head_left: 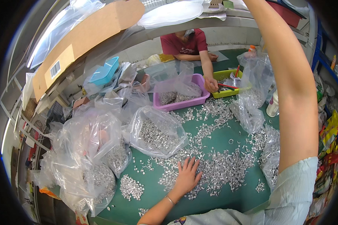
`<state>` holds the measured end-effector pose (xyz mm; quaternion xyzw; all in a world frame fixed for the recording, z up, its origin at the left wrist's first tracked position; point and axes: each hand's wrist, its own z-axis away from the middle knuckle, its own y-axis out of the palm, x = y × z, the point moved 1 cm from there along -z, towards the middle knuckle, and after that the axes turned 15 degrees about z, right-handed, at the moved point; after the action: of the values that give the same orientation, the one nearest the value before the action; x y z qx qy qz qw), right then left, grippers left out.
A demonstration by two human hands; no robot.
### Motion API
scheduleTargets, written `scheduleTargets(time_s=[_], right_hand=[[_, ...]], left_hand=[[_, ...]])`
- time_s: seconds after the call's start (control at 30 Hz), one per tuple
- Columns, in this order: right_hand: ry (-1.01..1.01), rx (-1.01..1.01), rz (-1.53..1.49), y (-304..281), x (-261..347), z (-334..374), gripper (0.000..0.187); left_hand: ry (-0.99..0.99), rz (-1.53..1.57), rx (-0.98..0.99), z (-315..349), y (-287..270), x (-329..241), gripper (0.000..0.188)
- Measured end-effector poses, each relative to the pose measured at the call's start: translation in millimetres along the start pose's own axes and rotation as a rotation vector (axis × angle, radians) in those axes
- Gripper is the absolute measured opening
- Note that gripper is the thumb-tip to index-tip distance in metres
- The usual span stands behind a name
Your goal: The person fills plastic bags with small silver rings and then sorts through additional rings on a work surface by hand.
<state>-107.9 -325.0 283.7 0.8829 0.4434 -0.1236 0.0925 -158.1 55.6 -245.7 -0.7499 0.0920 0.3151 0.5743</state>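
Note:
My left hand (186, 178), palm down with fingers spread, rests on small silvery metal pieces (225, 167) strewn over the green tabletop (150, 200). Many of these pieces look curved like little hooks or rings; their exact kind is too small to tell. Just left of that hand is a separate heap of small round silvery pieces (131, 187). Beyond it stands an open clear plastic bag (157, 137) part full of similar metal pieces. My right arm (298, 97) reaches up past the top edge, so my right hand is out of sight.
Large clear bags (82, 157) crowd the left side, and more bags lie at the right. A purple basin (163, 107) and a yellow-green tray (223, 93) stand farther back. Across the table, a person's hand (211, 84) is beside a red-handled tool (229, 86). A white bottle (273, 105) stands right.

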Motion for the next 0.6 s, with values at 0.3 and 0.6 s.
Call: scheduleTargets(time_s=[0.3, 0.6], right_hand=[[0.283, 0.141, -0.221, -44.8, 9.9, 5.4, 0.014], [0.186, -0.106, -0.042, -42.6, 2.1, 17.7, 0.018]], left_hand=[[0.006, -0.001, -0.017, 1.4, -0.6, 0.8, 0.055], [0.018, 0.0, -0.029, 1.2, 0.0, 4.1, 0.055]])
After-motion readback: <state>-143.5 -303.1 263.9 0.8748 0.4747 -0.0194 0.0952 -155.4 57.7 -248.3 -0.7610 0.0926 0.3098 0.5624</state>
